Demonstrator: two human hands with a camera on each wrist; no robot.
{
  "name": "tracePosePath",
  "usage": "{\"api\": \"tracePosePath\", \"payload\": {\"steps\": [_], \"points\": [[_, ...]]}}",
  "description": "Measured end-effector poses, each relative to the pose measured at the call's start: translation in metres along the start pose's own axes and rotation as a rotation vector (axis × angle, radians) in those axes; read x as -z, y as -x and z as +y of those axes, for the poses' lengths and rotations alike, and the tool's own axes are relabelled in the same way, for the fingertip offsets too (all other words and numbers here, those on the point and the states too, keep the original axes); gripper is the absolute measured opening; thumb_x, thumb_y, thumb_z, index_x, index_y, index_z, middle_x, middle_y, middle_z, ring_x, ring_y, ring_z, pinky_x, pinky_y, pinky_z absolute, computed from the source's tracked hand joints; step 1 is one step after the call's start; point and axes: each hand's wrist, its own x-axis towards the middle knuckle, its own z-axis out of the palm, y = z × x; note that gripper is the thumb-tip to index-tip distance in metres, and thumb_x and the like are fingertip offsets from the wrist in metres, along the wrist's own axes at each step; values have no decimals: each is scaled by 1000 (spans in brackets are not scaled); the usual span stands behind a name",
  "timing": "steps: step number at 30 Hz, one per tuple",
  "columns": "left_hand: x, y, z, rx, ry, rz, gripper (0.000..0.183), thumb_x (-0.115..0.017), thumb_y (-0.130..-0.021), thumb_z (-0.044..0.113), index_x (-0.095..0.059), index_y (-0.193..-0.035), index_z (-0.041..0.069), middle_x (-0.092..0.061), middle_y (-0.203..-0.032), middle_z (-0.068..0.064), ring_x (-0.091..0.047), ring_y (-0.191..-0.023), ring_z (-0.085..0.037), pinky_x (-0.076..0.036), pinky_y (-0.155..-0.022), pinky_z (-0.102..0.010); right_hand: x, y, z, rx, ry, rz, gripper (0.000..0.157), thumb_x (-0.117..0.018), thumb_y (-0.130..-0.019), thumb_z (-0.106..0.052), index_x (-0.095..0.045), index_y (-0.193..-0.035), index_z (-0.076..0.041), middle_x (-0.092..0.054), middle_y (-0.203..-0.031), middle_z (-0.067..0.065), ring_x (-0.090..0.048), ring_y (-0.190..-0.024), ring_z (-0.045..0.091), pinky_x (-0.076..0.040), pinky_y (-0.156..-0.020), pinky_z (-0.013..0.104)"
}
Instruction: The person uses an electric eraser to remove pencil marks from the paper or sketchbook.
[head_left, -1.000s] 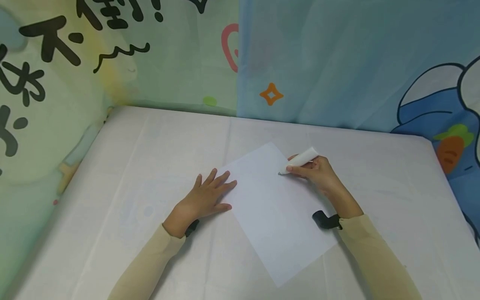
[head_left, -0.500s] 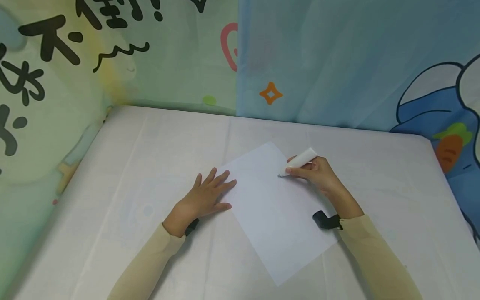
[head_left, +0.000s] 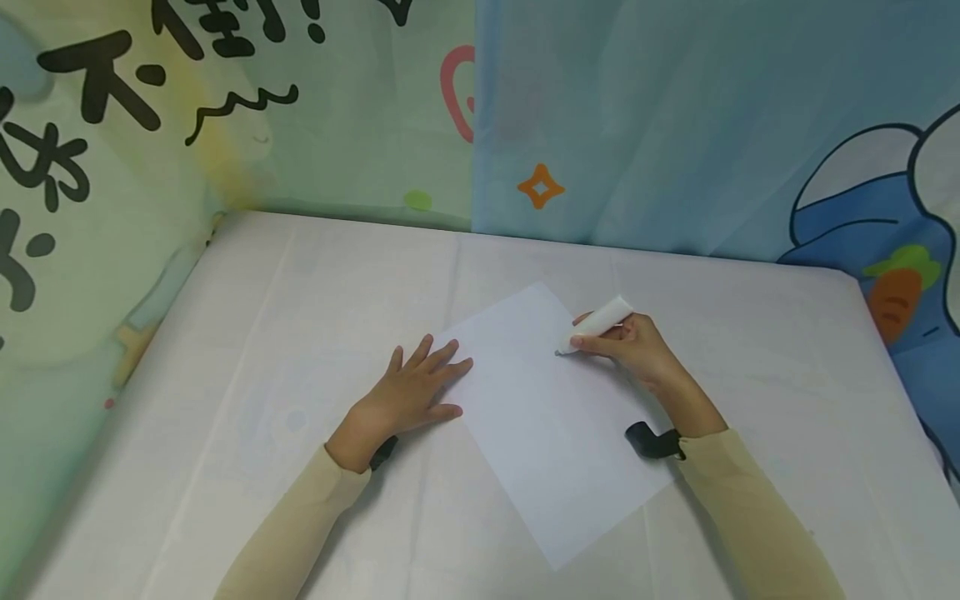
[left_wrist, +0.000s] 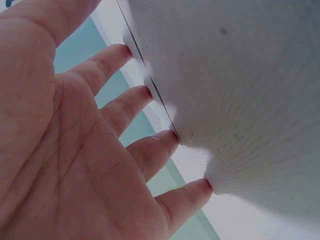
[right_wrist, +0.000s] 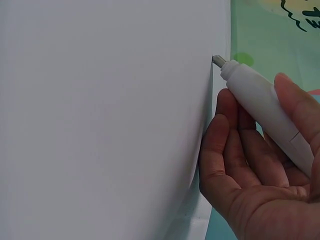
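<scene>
A sheet of white paper (head_left: 540, 425) lies at an angle on the white-covered table. My left hand (head_left: 408, 392) is spread with straight fingers at the sheet's upper left edge. In the left wrist view, its fingertips (left_wrist: 142, 92) press on the paper and the cloth beside it. My right hand (head_left: 630, 346) grips a thick white correction pen (head_left: 606, 317) between thumb and fingers, tilted with its back end up to the right. Its metal tip (right_wrist: 218, 61) meets the paper near the upper right edge. No mark shows on the sheet.
White cloth (head_left: 315, 283) covers the table all round the paper. Printed fabric backdrops (head_left: 675, 125) rise at its back and left edges. A black wrist camera (head_left: 651, 440) on the right arm overhangs the sheet's right side.
The pen tip has shifted very slightly down and left over the paper, the right hand still gripping the pen. My left hand stays in place.
</scene>
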Motion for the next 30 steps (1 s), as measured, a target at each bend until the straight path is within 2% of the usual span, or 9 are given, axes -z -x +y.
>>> {"api": "tracePosePath", "payload": {"steps": [10,17,30], "points": [[1,0,1,7,-4,-5,66,-64,-94,36,-39,-150,13,-23,-161,-13,-10,-148,-42,-13,-110,-70,0,1,1,6,6,-11,44,-75,-85,-8,-57,-119,12,-65,-95,-21,-60,-95,-1,-45,-83,15],[1,0,1,6,-6,-6,66,-63,-94,36,-38,-151,13,-23,-161,-13,-9,-148,-42,-14,-110,-70,1,3,0,-6,5,-21,43,-77,-84,-12,-60,-119,8,-66,-99,-20,-58,-99,0,-42,-86,17],[1,1,1,-1,4,-5,66,-64,-94,35,-38,-151,13,-23,-161,-14,-9,-148,-43,-13,-111,-70,0,4,1,24,-4,-33,42,-76,-84,-7,-59,-117,12,-67,-95,-21,-59,-97,1,-43,-84,17]]}}
